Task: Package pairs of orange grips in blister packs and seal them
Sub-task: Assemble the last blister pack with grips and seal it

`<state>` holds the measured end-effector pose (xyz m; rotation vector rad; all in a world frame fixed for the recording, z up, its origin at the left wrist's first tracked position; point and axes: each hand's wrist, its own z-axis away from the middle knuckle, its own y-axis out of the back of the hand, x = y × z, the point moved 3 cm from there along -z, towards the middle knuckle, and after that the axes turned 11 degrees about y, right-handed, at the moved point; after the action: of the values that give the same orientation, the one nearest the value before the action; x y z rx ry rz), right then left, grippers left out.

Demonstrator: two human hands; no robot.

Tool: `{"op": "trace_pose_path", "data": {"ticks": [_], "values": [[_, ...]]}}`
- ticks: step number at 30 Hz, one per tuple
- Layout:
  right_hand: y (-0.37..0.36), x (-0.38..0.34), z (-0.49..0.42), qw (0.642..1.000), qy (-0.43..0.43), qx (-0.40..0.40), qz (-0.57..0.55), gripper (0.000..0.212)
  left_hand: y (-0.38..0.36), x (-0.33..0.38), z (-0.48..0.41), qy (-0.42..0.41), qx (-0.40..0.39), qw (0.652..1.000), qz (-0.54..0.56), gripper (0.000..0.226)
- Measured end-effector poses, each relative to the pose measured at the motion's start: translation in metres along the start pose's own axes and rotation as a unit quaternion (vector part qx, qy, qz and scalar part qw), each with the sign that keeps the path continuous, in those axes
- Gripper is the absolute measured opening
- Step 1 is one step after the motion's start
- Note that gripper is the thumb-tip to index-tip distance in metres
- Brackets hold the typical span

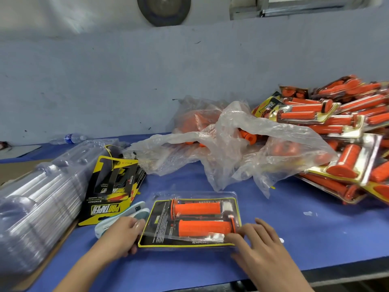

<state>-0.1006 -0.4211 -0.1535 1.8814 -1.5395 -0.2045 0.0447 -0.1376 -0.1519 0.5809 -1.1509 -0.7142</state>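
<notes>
**Filled blister pack between both hands at the near edge of the table**

The blister pack (pixel 193 222) lies flat on the blue table (pixel 294 228), directly in front of the person, its black and yellow card showing through the clear plastic. Inside, two orange grips lie side by side and parallel: the upper grip (pixel 197 208) farther from the person, the lower grip (pixel 205 228) nearer. The left hand (pixel 120 234) is at the pack's left edge and the right hand (pixel 254 243) at its near right corner, so the pack sits between them.

To the left stands a tall stack of empty clear shells (pixel 42 197), with a pile of printed cards (pixel 109 192) beside it and a pale blue and white object (pixel 126 216) just behind the left hand. A crumpled plastic bag (pixel 231 144) holding loose orange grips lies behind the pack. At the right is a heap of finished packs (pixel 347 133). A water bottle (pixel 69 139) lies at the far left against the blue-grey wall (pixel 147 81).

The left hand grips the pack's edge, thumb on top and fingers curled beneath. The right hand lies with fingers extended and spread, thumb pressing on the plastic near the lower grip; motion blur makes the exact contact hard to judge, but it appears to press rather than pinch.
</notes>
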Motion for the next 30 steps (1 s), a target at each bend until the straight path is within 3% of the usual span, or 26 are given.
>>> {"op": "trace_pose_path", "data": {"ticks": [4, 6, 8, 9, 11, 13, 14, 17, 23, 26, 30], "values": [[-0.005, 0.014, -0.002, 0.995, 0.085, -0.035, 0.025, 0.018, 0.006, 0.0, 0.002, 0.017, 0.002, 0.994, 0.107, 0.036], [-0.007, 0.022, 0.0, 0.992, 0.111, -0.065, 0.02, 0.021, 0.019, 0.003, 0.011, -0.027, 0.129, 0.986, 0.105, 0.034], [-0.006, 0.029, 0.0, 0.988, 0.124, -0.09, 0.008, 0.029, 0.024, 0.016, 0.032, -0.139, 0.305, 0.942, 0.007, 0.03], [-0.007, 0.031, 0.0, 0.987, 0.13, -0.097, 0.0, 0.03, 0.018, 0.029, 0.049, -0.213, 0.331, 0.919, -0.012, 0.028], [-0.007, 0.033, -0.004, 0.986, 0.135, -0.093, -0.013, 0.021, -0.01, 0.054, 0.074, -0.367, 0.279, 0.884, -0.08, 0.02], [-0.004, 0.034, -0.01, 0.988, 0.135, -0.074, -0.03, 0.004, -0.05, 0.072, 0.084, -0.472, 0.253, 0.821, -0.195, 0.024], [-0.004, 0.034, -0.012, 0.989, 0.131, -0.065, -0.037, 0.011, -0.067, 0.078, 0.086, -0.505, 0.253, 0.791, -0.236, 0.025], [-0.007, 0.031, -0.013, 0.989, 0.135, -0.049, -0.038, 0.017, -0.096, 0.092, 0.089, -0.537, 0.269, 0.751, -0.275, 0.008], [-0.02, 0.04, -0.004, 0.991, 0.12, -0.057, -0.022, 0.012, -0.111, 0.097, 0.08, -0.549, 0.298, 0.739, -0.251, 0.007], [-0.019, 0.055, 0.004, 0.992, 0.11, -0.065, -0.009, 0.012, -0.099, 0.087, 0.074, -0.567, 0.311, 0.716, -0.262, 0.009], [-0.011, 0.073, 0.013, 0.993, 0.096, -0.069, 0.002, 0.014, -0.075, 0.066, 0.068, -0.568, 0.33, 0.71, -0.253, 0.02]]}}
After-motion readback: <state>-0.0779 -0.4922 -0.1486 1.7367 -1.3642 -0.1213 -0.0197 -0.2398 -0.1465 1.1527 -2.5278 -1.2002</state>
